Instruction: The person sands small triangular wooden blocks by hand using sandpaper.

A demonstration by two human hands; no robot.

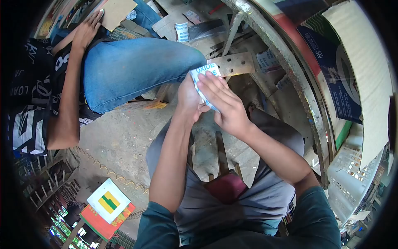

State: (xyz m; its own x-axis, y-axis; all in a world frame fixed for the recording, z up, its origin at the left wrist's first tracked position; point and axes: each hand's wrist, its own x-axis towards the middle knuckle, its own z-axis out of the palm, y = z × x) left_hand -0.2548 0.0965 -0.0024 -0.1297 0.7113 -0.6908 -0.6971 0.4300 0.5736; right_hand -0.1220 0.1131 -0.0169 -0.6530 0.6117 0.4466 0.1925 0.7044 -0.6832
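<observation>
In front of me, a folded piece of sandpaper (202, 74) with blue print on its white backing lies between my hands. My right hand (224, 98) covers it from above, fingers close together and pressed along it. From below and the left, my left hand (189, 98) grips it, most of its fingers hidden. Whether anything else is inside the fold cannot be seen. Just beyond the sandpaper is a flat metal strip with holes (234, 64).
A co-worker's jeans-clad knee (137, 68) is close on the left; that person's hand (87, 31) rests by a brown board (117, 12). A curved metal frame (286, 62), cardboard (365, 62) and a white basket (352, 174) stand right. More sandpaper (181, 32) lies ahead.
</observation>
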